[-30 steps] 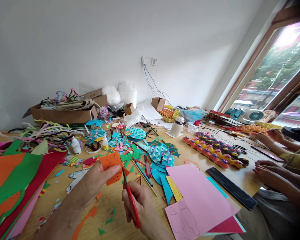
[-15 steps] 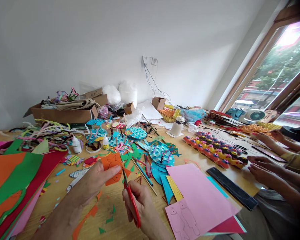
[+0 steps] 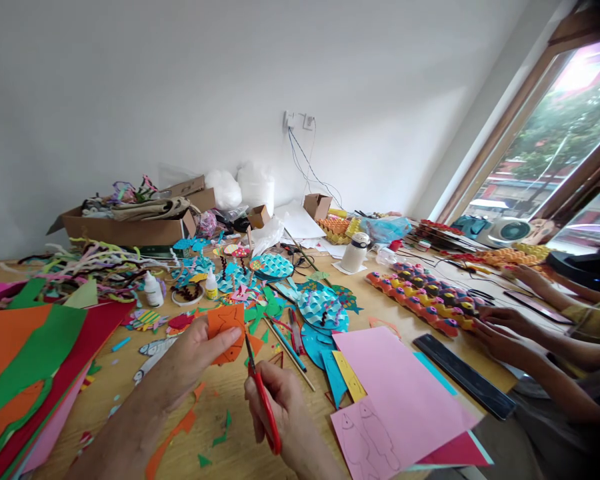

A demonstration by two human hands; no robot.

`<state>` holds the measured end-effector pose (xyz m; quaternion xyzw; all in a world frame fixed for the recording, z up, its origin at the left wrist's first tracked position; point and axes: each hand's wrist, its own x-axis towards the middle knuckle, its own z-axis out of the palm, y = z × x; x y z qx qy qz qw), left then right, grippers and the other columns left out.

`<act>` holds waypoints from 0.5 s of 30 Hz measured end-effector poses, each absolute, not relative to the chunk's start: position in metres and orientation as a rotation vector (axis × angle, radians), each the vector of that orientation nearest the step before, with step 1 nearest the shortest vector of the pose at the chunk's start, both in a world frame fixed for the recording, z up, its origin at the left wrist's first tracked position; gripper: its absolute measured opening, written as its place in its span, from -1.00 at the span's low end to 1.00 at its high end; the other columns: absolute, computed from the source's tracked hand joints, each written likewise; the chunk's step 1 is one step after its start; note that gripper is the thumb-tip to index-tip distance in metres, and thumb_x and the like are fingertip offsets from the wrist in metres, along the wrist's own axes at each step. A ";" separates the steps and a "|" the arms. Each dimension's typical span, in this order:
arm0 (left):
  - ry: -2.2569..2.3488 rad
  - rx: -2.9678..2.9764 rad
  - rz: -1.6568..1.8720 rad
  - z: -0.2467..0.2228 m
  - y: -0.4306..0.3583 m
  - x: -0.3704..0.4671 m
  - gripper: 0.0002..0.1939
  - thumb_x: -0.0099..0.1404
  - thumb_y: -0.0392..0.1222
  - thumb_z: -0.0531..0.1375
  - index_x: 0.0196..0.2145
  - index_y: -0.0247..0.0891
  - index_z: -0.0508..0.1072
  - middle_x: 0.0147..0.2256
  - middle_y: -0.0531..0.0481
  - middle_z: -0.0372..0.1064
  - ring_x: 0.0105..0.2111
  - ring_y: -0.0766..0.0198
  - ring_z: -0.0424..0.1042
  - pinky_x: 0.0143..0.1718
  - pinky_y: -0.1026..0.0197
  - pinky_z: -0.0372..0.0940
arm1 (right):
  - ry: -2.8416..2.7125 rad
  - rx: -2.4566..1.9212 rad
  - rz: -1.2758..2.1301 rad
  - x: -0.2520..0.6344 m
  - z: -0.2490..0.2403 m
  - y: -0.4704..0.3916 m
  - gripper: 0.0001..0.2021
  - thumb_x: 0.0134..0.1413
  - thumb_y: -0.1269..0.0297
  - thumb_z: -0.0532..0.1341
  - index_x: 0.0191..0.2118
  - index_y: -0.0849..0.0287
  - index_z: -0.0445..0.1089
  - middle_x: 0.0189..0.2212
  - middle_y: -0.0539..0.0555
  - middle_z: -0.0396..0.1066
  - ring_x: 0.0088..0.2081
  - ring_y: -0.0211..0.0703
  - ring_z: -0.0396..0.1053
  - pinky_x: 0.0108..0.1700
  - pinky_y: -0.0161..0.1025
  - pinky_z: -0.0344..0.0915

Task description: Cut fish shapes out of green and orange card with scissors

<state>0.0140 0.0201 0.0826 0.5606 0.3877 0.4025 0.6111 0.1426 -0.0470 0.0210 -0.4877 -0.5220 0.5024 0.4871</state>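
Observation:
My left hand (image 3: 193, 357) pinches a piece of orange paper (image 3: 225, 328) that has drawn dark outlines on it. Red-handled scissors (image 3: 266, 407) are in my right hand (image 3: 280, 407), their blades pointing up at the right edge of the orange paper. Below my hands, orange offcuts (image 3: 180, 430) and small green scraps (image 3: 220, 440) lie on the wooden table (image 3: 250, 460). Pink paper (image 3: 405, 380) with pencilled fish outlines is to the right of my right hand.
Coloured sheets (image 3: 45, 353) are stacked at left. Two glue bottles (image 3: 153, 291), blue paper fish (image 3: 323, 307) and sticks lie ahead. At right are a painted egg tray (image 3: 425, 300), a black case (image 3: 463, 375) and other people's hands (image 3: 510, 333).
The orange paper has shifted and turned slightly in my left hand, with a corner now showing right of the blades. At right, another person's hands have moved left to the egg tray.

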 end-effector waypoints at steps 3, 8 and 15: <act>0.885 1.287 0.929 0.081 0.020 0.015 -0.84 -0.02 -0.10 0.26 -0.47 -0.23 0.50 -0.51 0.05 0.46 -0.47 0.24 0.36 -0.37 0.25 0.25 | -1.270 -1.187 1.223 0.142 0.020 -0.047 -0.62 0.06 0.00 0.13 -0.57 0.18 0.14 -0.77 -0.17 0.03 -0.76 -0.45 0.05 -0.74 -0.50 -0.05; 0.832 1.277 0.919 0.081 0.020 0.015 -0.86 -0.01 -0.11 0.26 -0.52 -0.22 0.49 -0.53 0.07 0.45 -0.49 0.26 0.36 -0.40 0.27 0.25 | -1.255 -1.194 1.218 0.142 0.014 -0.046 -0.61 0.06 -0.01 0.12 -0.57 0.18 0.13 -0.75 -0.18 0.01 -0.76 -0.46 0.04 -0.74 -0.51 -0.02; 0.826 1.257 0.915 0.083 0.020 0.015 -0.91 0.00 -0.15 0.27 -0.51 -0.21 0.51 -0.53 0.10 0.45 -0.49 0.30 0.35 -0.39 0.30 0.24 | -1.267 -1.150 1.203 0.143 0.011 -0.047 -0.63 0.09 0.04 0.11 -0.58 0.18 0.11 -0.75 -0.17 0.01 -0.76 -0.46 0.01 -0.76 -0.51 -0.07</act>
